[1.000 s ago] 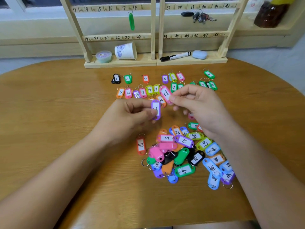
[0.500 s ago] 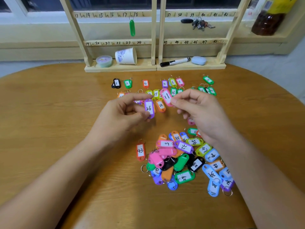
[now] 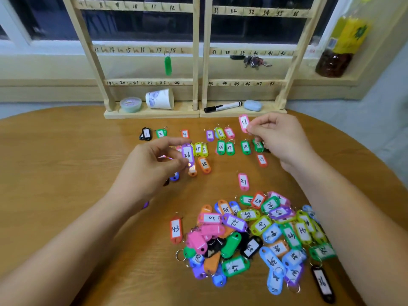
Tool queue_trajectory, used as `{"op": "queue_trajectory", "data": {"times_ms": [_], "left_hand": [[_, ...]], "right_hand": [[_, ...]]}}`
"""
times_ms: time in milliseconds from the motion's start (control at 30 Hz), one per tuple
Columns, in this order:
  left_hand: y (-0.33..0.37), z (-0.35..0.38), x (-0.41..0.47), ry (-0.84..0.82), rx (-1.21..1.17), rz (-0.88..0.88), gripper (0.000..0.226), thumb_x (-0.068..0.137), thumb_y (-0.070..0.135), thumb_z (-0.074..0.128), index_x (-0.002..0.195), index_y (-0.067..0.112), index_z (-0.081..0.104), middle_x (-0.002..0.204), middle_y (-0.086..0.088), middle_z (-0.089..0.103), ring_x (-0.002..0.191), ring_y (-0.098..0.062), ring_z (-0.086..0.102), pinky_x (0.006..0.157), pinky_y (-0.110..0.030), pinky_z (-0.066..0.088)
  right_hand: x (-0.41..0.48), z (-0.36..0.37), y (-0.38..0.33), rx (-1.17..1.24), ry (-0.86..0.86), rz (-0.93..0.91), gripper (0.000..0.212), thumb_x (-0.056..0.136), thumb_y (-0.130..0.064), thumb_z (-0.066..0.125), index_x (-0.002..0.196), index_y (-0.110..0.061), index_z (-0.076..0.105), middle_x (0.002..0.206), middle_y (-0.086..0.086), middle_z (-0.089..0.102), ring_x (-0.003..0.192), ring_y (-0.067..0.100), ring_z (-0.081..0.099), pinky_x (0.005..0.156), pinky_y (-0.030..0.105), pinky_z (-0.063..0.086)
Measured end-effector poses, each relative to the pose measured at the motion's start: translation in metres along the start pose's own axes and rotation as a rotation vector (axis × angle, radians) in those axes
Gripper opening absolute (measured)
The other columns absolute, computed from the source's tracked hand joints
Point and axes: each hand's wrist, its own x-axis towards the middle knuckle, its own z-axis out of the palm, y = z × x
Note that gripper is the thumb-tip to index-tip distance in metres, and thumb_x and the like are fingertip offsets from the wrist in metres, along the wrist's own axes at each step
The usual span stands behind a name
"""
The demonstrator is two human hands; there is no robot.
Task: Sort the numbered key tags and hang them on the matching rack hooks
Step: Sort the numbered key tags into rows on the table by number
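We pinch purple tag 26 [image 3: 187, 154] in left hand [image 3: 150, 166], pink tag 11 [image 3: 244, 123] in right hand [image 3: 278, 140]; best lay each face-up, in number order.

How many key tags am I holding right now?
2: purple tag 26 in the left hand, pink tag 11 in the right hand. Palms could hide more.

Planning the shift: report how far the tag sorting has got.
Done: one green tag hangs on the rack; low-numbered tags lie in rows. In hand: left hand holds purple tag 26, right hand pinches pink tag 11. Remaining: the big pile, nearly all hanging.
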Motion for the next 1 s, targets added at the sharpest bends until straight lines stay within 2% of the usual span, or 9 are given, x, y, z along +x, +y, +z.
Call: {"op": "queue_trajectory", "data": {"times_ms": [100, 167, 267, 333, 433, 500, 600, 767, 1000], "left_hand": [[-0.002, 0.001, 0.002, 0.02, 0.011, -0.012, 0.033, 0.095, 0.015, 0.078, 0.118, 0.04, 0.077, 0.089, 0.008, 0.078, 0.089, -0.028, 0.073, 0.069, -0.025, 0.047], [-0.006, 0.0, 0.001, 0.036, 0.022, -0.018, 0.034, 0.095, 0.015, 0.078, 0.118, 0.04, 0.077, 0.088, 0.009, 0.078, 0.078, -0.014, 0.072, 0.063, -0.015, 0.045], [-0.01, -0.001, -0.001, 0.042, 0.066, -0.018, 0.034, 0.095, 0.016, 0.078, 0.119, 0.04, 0.076, 0.089, 0.01, 0.078, 0.069, -0.003, 0.068, 0.063, -0.019, 0.047], [-0.013, -0.004, -0.002, 0.056, 0.072, -0.021, 0.033, 0.096, 0.015, 0.077, 0.118, 0.039, 0.076, 0.087, 0.009, 0.078, 0.057, 0.002, 0.061, 0.057, -0.017, 0.045], [-0.016, -0.018, -0.001, 0.111, -0.004, -0.046, 0.033, 0.097, 0.012, 0.074, 0.115, 0.04, 0.078, 0.088, 0.002, 0.078, 0.064, -0.009, 0.062, 0.056, -0.029, 0.057], [-0.022, -0.034, 0.0, 0.168, -0.039, -0.045, 0.033, 0.098, 0.012, 0.072, 0.114, 0.039, 0.079, 0.086, -0.004, 0.078, 0.073, -0.016, 0.067, 0.067, -0.031, 0.059], [-0.03, -0.056, 0.0, 0.213, -0.069, -0.041, 0.033, 0.099, 0.01, 0.071, 0.115, 0.037, 0.081, 0.086, -0.012, 0.077, 0.081, -0.018, 0.07, 0.078, -0.036, 0.056], [-0.041, -0.078, -0.008, 0.236, -0.072, -0.081, 0.032, 0.098, 0.009, 0.071, 0.116, 0.033, 0.081, 0.085, -0.012, 0.078, 0.082, -0.019, 0.069, 0.077, -0.035, 0.055], [-0.052, -0.09, -0.014, 0.258, -0.072, -0.157, 0.025, 0.095, 0.01, 0.076, 0.112, 0.027, 0.078, 0.085, -0.012, 0.078, 0.072, -0.011, 0.068, 0.065, -0.024, 0.057]], "right_hand": [[0.022, 0.002, 0.0, -0.064, 0.013, 0.015, 0.008, 0.092, -0.01, 0.08, 0.089, -0.018, 0.078, 0.089, 0.001, 0.079, 0.08, 0.015, 0.069, 0.077, 0.033, 0.057], [0.028, 0.005, 0.0, -0.117, -0.003, 0.024, 0.007, 0.092, -0.011, 0.08, 0.089, -0.017, 0.078, 0.092, 0.001, 0.079, 0.085, 0.017, 0.072, 0.079, 0.033, 0.06], [0.027, 0.012, 0.001, -0.161, -0.036, 0.028, 0.008, 0.091, -0.009, 0.081, 0.088, -0.016, 0.078, 0.09, 0.003, 0.079, 0.083, 0.016, 0.072, 0.079, 0.034, 0.061], [0.023, 0.018, 0.005, -0.179, -0.057, 0.037, 0.009, 0.09, -0.011, 0.083, 0.088, -0.018, 0.078, 0.087, 0.003, 0.079, 0.082, 0.014, 0.071, 0.08, 0.035, 0.06], [0.011, 0.037, 0.007, -0.171, -0.121, 0.036, 0.01, 0.087, -0.016, 0.086, 0.091, -0.02, 0.077, 0.086, 0.004, 0.078, 0.076, 0.016, 0.071, 0.076, 0.038, 0.059], [0.004, 0.058, 0.005, -0.161, -0.171, 0.029, 0.013, 0.085, -0.018, 0.088, 0.087, -0.023, 0.076, 0.083, 0.003, 0.078, 0.076, 0.019, 0.071, 0.081, 0.044, 0.059], [-0.005, 0.095, -0.006, -0.168, -0.236, -0.013, 0.013, 0.084, -0.021, 0.088, 0.084, -0.025, 0.075, 0.081, -0.002, 0.076, 0.08, 0.019, 0.071, 0.081, 0.042, 0.058], [-0.018, 0.142, -0.025, -0.23, -0.303, -0.061, 0.01, 0.085, -0.021, 0.085, 0.085, -0.023, 0.075, 0.079, -0.006, 0.073, 0.078, 0.014, 0.072, 0.07, 0.031, 0.056], [-0.022, 0.183, -0.04, -0.284, -0.314, -0.042, 0.013, 0.082, -0.014, 0.083, 0.077, -0.022, 0.075, 0.08, -0.007, 0.077, 0.086, 0.013, 0.074, 0.074, 0.03, 0.059]]}}
